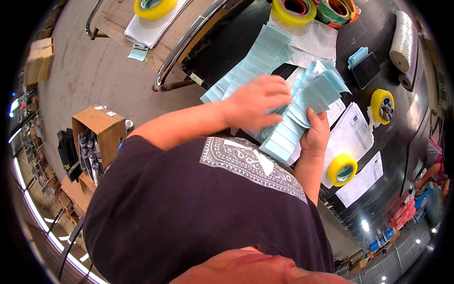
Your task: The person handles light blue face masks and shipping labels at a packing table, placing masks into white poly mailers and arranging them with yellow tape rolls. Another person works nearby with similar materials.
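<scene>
The person wears a dark shirt point(189, 184) with a white patterned panel on its front. Just beyond, a bundle of pale blue slips point(321, 92) is held above a black table point(371, 28). The right hand point(316, 134) grips the bundle at its right side, thumb laid on top. The left hand point(257, 102) is blurred over the bundle's left edge, fingers bent; whether it pinches a slip, I cannot tell.

To the right of the bundle and close to it lie printed papers point(352, 130), with a yellow tape roll point(333, 170) on their near end and a loose sheet point(362, 180) beside that. Farther right of the bundle is a second tape roll point(376, 105).

Beyond the bundle, on its left, spreads a strip of blue slips point(257, 52). Past its far right lies a flat black pad point(366, 73) with a few blue slips at its edge. A third tape roll point(293, 20) sits farther beyond the bundle, and a silvery roll point(401, 45) lies to its far right. Well left of the bundle stands a cardboard box point(111, 130).
</scene>
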The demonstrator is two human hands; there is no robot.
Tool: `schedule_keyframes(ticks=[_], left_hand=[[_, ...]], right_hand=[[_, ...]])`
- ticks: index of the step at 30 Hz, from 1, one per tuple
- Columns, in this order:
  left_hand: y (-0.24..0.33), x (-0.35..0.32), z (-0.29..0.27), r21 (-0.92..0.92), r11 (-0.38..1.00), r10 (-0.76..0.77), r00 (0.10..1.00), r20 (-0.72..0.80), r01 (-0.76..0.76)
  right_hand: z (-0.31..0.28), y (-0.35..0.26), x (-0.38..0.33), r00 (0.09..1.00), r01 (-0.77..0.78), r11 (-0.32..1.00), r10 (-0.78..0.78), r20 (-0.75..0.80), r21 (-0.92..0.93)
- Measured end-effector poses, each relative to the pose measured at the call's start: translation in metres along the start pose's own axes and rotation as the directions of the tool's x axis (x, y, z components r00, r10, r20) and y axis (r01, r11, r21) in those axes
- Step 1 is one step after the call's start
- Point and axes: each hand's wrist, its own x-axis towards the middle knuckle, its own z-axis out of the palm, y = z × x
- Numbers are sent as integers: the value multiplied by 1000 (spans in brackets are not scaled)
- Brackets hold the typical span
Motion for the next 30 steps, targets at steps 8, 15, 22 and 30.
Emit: schedule_keyframes(ticks=[8,15,22,30], left_hand=[[-35,-66,-48,447,893,-237,893,383,46],[-51,-64,-50,317,931,-296,879,374,179],[-61,-61,-68,-469,688,-522,827,210,553],[-8,13,-53,207,962,191,980,-49,-177]], right_hand=[[-3,-2,4,999,-33,999,34,-22,26],[-11,0,7,1000,-22,999,23,-19,35],[-7,-4,3,999,-49,995,50,-11,92],[-3,-4,8,998,-60,997,61,-14,46]])
